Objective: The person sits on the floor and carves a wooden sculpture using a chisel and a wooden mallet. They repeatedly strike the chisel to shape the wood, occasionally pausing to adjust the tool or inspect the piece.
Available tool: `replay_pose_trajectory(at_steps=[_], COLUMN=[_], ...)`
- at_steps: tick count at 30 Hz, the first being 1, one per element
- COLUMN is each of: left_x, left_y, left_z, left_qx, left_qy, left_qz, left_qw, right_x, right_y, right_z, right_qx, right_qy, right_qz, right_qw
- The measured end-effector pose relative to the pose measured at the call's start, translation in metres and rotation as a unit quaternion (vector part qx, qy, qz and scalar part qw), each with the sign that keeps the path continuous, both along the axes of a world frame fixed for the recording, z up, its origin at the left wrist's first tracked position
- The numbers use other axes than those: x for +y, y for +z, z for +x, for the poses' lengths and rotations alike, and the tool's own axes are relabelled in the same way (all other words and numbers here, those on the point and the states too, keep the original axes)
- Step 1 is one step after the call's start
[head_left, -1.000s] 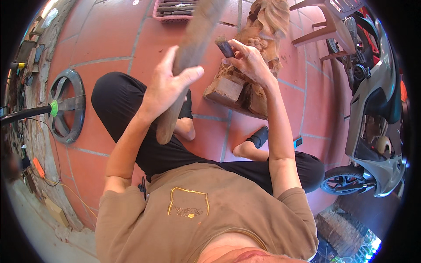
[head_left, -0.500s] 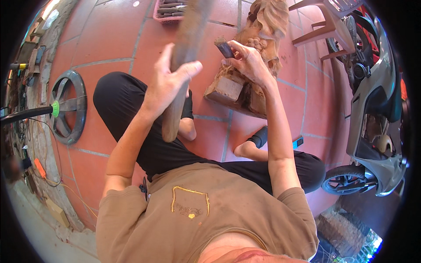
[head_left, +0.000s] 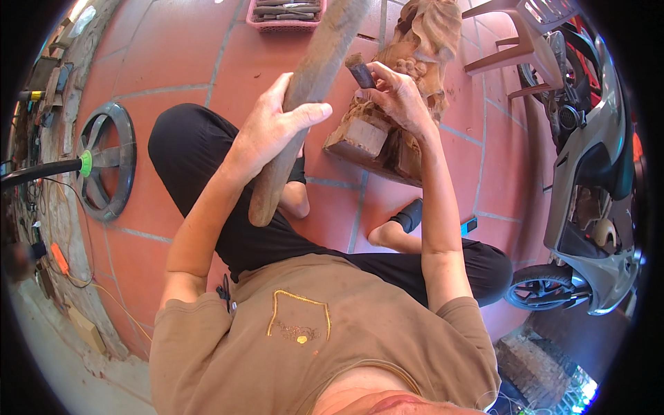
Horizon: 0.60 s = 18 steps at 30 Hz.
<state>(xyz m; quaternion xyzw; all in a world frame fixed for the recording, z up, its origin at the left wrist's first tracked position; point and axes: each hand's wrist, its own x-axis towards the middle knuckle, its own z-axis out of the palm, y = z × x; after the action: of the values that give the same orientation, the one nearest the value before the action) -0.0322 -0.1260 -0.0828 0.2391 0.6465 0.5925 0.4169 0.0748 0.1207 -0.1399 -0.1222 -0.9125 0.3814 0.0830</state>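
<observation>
Mallet (head_left: pixel 304 104) in left hand (head_left: pixel 266 131), chisel (head_left: pixel 360 70) in right hand (head_left: pixel 398 97)

Left hand (head_left: pixel 273 131) raised, fingers wrapped in a fist; right hand (head_left: pixel 394 93) extended forward, fingers pinched closed.

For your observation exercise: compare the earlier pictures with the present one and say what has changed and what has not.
Very little changed. The left hand keeps its grip on the long wooden mallet, raised at nearly the same tilt. The right hand still holds the chisel against the wooden carving. The seated legs have not moved.
</observation>
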Motion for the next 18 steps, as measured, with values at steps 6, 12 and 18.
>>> replay_pose_trajectory(at_steps=[6,12,18], left_x=[-0.002,-0.002,0.000], left_y=[0.001,0.005,0.008], left_z=[-0.002,0.000,-0.002], left_qx=[-0.024,-0.024,-0.027], left_qy=[0.037,0.053,0.062], left_qz=[0.023,0.033,0.034], left_qw=[0.999,0.998,0.997], right_x=[-0.004,0.004,0.008], right_y=[-0.002,-0.014,0.008], right_z=[-0.001,-0.005,-0.025], right_qx=[0.030,0.023,-0.010], right_qy=[-0.025,-0.084,-0.047], right_qz=[0.032,-0.010,0.014], right_qw=[0.999,0.996,0.999])
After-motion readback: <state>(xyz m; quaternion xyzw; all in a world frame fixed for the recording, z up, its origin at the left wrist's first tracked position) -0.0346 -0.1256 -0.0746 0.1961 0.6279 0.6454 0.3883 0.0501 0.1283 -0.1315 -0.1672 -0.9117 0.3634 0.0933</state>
